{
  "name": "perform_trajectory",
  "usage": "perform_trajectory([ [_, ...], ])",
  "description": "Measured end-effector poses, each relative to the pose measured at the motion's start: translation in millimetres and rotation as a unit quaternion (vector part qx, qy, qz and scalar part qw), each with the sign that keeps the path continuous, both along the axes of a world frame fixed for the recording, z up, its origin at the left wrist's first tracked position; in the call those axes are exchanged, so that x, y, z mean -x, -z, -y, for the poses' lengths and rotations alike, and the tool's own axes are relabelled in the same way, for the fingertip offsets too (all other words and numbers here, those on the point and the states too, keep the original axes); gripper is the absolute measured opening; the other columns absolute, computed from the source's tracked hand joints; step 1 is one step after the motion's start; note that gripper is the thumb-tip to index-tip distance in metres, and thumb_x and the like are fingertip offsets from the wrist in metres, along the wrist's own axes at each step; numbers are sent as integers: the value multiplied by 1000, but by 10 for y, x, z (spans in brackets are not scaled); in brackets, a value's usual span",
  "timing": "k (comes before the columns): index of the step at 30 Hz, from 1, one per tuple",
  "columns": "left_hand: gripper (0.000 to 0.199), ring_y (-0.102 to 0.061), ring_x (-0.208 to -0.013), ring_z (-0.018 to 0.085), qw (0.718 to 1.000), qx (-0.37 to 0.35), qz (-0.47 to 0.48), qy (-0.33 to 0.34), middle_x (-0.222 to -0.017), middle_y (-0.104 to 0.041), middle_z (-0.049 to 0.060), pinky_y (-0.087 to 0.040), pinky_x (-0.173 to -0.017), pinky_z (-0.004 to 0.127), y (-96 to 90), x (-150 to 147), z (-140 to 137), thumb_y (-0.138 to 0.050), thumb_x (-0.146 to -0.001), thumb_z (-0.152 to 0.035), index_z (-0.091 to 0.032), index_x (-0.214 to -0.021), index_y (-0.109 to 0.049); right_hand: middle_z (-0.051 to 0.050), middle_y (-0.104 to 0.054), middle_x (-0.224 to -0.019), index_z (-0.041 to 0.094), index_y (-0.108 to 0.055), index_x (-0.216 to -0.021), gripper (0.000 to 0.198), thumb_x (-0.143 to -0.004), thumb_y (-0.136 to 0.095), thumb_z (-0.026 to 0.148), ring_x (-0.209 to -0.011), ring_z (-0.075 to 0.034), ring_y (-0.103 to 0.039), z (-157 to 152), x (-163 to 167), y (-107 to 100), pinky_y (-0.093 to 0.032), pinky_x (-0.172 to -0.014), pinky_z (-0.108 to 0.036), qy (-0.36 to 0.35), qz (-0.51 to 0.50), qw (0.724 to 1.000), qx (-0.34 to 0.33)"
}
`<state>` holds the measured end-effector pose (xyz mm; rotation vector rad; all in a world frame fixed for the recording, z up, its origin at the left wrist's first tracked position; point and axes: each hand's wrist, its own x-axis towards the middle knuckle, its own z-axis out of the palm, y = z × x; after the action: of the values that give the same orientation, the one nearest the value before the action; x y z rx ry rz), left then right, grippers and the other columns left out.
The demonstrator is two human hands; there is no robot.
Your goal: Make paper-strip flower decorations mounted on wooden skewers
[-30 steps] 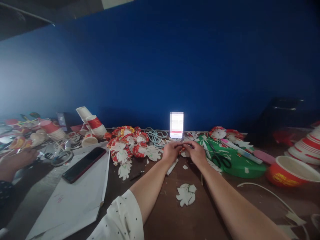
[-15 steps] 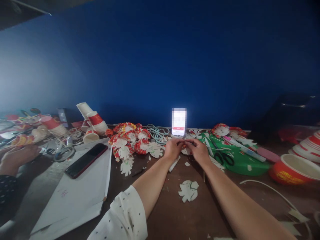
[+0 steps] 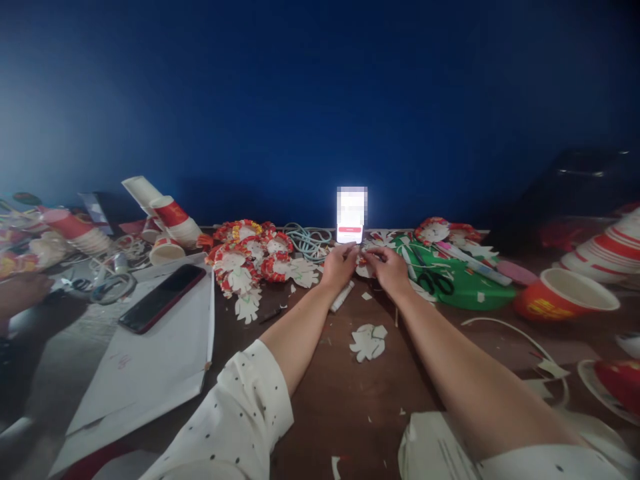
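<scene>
My left hand (image 3: pixel 339 268) and my right hand (image 3: pixel 388 269) are close together in front of a lit phone (image 3: pixel 349 235) propped against the blue wall. The fingers of both are pinched, and whatever they hold is too small or hidden to make out. Between and below them, part of a white paper cutout (image 3: pixel 364 271) shows on the table. By my left wrist lies a white tube or marker (image 3: pixel 343 297). Nearer to me, a white leaf-shaped paper cutout (image 3: pixel 369 343) rests on the brown table (image 3: pixel 340 393).
Red-and-white paper crafts (image 3: pixel 250 250) and a coiled pale cord (image 3: pixel 310 241) lie at left. Black-handled scissors (image 3: pixel 436 283) rest on a green sheet (image 3: pixel 470 293), beside a red paper bowl (image 3: pixel 565 297). A dark phone (image 3: pixel 163 298) lies on a white board (image 3: pixel 150 360). Another person's hand (image 3: pixel 23 293) is far left.
My view has tilted down, so the table and hands sit higher in the picture and more of the near table shows. Both hands stay pinched near the lit phone.
</scene>
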<state>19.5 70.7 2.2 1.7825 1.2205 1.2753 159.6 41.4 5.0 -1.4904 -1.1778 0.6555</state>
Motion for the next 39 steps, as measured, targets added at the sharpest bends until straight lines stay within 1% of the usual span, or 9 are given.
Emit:
perform_trajectory([
  [2,20,-71,-95,20,1000,-26,-14,4,-102,-76,9,-55,-88,33,7,1,2,-61,-93,-22,-17,-106,-76,-8,-76,-84,18,-75,-88,33,-72,-73,47,-79,-24,-68,-4,-12,-2,-51,-73,-35,16,13,1000,-9],
  [7,16,-66,-105,21,977,-179,-107,41,-105,-74,9,-51,-98,38,17,-6,28,-73,-82,-16,-18,-98,-75,-8,-76,-85,18,-75,-84,24,-72,-70,39,-81,-25,-67,-27,-47,15,-51,-76,-36,49,29,998,-26],
  [11,18,-64,-108,22,965,-211,-152,45,-108,-74,9,-48,-102,40,16,9,37,-72,-82,-14,-18,-100,-74,-8,-76,-86,19,-74,-86,25,-72,-69,38,-80,-25,-67,-31,-43,23,-51,-76,-37,56,22,998,-22],
  [17,10,-65,-102,21,966,-172,-190,37,-101,-75,6,-49,-96,36,10,44,7,-68,-87,-19,-20,-93,-76,-8,-76,-87,19,-75,-84,22,-73,-68,37,-83,-25,-67,-2,-13,-23,-50,-81,-38,33,37,999,-19],
  [23,13,-65,-90,20,977,-110,-185,-7,-89,-74,7,-49,-86,31,2,59,-23,-67,-89,-25,-18,-88,-78,-7,-75,-84,19,-75,-87,28,-73,-70,42,-79,-24,-66,8,3,-2,-50,-76,-36,6,39,999,-13],
  [28,14,-65,-89,19,981,-95,-168,11,-85,-74,4,-49,-85,30,-13,77,-19,-66,-89,-26,-21,-84,-79,-5,-77,-86,21,-77,-89,25,-75,-67,39,-80,-23,-67,24,9,-7,-51,-77,-36,-29,34,999,-30],
  [31,15,-66,-91,19,987,-93,-130,21,-86,-75,4,-49,-87,29,-4,84,-38,-66,-89,-25,-20,-80,-78,-5,-77,-87,21,-78,-90,24,-76,-65,36,-80,-22,-67,44,12,-38,-52,-79,-36,-47,36,998,-33],
  [34,15,-67,-88,18,996,-45,-67,43,-81,-75,3,-50,-83,27,17,89,-72,-69,-87,-27,-19,-78,-78,-5,-78,-89,21,-78,-90,23,-76,-64,34,-82,-22,-67,58,13,-66,-52,-81,-36,-51,43,997,-33],
  [39,19,-70,-85,16,997,52,41,42,-91,-77,3,-52,-80,27,35,76,-85,-75,-81,-24,-18,-99,-79,-5,-77,-87,20,-78,-93,24,-78,-64,33,-80,-22,-67,70,22,-79,-52,-80,-37,-56,45,997,-22],
])
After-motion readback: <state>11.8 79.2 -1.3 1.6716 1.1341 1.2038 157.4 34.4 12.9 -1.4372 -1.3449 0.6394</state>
